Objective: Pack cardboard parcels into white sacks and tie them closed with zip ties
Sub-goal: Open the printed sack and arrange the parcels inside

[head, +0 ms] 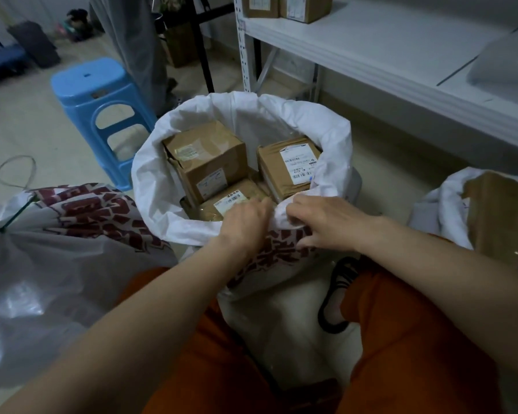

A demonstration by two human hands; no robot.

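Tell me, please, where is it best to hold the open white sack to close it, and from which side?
Probably the folded-over rim of the open white sack, taken from outside and gathered inward above the parcels. The cuff is loose all around, and both the left hand and right hand already grip its near edge.

We look down on an open white sack [174, 186] with its rim rolled outward, holding three labelled cardboard parcels [205, 156]. Our left hand [243, 225] and right hand [320, 222] both grip the rolled fabric at the sack's near rim. A tied sack [57, 249] lies left, closed with a green zip tie [18, 213]; a blue stool [102, 112] stands behind it.
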